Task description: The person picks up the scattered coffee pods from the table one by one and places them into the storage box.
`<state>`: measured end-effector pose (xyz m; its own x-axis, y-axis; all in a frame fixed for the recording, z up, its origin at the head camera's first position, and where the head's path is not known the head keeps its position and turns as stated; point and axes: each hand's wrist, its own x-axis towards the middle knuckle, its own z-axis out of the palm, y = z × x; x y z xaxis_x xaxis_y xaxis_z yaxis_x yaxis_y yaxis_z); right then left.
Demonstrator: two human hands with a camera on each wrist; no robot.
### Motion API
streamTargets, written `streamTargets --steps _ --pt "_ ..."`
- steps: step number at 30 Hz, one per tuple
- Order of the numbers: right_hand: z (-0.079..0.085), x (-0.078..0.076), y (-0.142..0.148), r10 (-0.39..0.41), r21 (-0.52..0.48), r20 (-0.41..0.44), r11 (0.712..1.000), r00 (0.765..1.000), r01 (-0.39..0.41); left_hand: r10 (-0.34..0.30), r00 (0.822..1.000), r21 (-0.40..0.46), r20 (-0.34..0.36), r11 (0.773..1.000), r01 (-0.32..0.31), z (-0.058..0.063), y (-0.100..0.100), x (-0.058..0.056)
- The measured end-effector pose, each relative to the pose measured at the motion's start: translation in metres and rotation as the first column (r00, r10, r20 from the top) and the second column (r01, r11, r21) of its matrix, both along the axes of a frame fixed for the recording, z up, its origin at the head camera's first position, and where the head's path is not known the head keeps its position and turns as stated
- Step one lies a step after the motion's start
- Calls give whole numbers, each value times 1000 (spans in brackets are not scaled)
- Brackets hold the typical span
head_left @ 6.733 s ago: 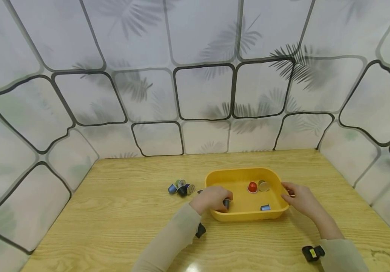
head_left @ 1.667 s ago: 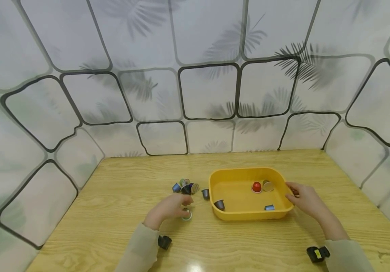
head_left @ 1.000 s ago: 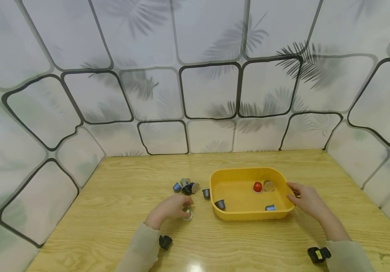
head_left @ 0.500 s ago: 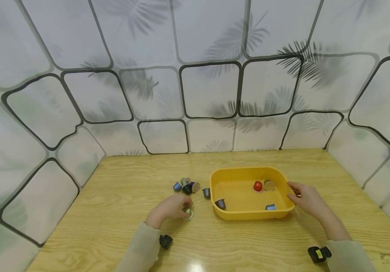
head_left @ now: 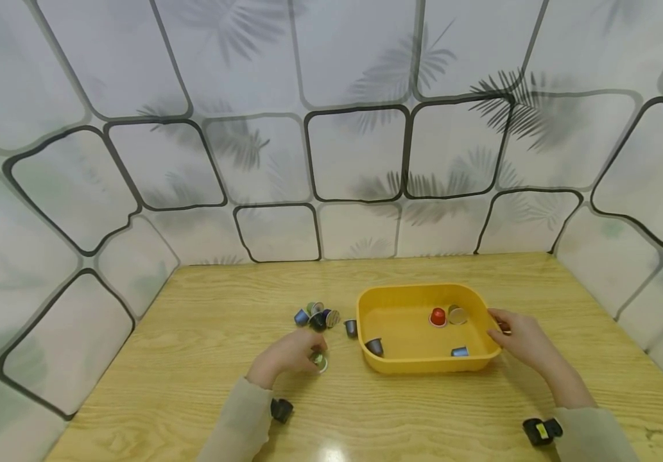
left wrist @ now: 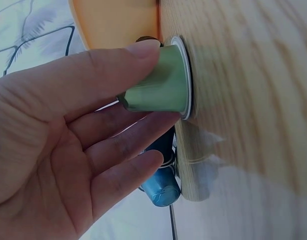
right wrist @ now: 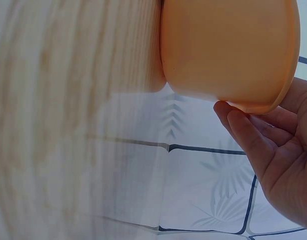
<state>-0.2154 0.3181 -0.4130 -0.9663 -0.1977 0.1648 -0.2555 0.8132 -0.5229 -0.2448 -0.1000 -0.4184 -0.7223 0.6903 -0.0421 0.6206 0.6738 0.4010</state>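
My left hand (head_left: 287, 357) pinches a green coffee capsule (left wrist: 161, 85) between thumb and fingers. The capsule's silver rim faces down at the wooden table, touching it or nearly so. At the right end of a yellow tray (head_left: 423, 367), my right hand (head_left: 524, 340) holds the rim, with the thumb inside and fingers outside. Inside the tray are a red capsule (head_left: 438, 316), a capsule with its pale lid showing (head_left: 457, 314), a small blue capsule (head_left: 459, 352) and a dark capsule (head_left: 374, 347). Another dark capsule (head_left: 351, 328) lies against the tray's left outer wall.
Beyond my left hand sits a cluster of several capsules, among them a blue capsule (head_left: 301, 317) and a black capsule (head_left: 317, 321). The wooden table (head_left: 221, 308) meets a patterned cloth wall (head_left: 348, 160) at the back and sides.
Earlier my left hand was in the tray with a dark capsule, which now lies there. That hand has moved left to the green capsule. My right hand has stayed on the rim.
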Motion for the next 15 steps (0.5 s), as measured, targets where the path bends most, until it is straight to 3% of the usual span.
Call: streamTargets --steps 15 --pt "1 0 0 16 -7 -15 1000 1000 -16 25 999 6 24 1000 -25 -1 -1 -1"
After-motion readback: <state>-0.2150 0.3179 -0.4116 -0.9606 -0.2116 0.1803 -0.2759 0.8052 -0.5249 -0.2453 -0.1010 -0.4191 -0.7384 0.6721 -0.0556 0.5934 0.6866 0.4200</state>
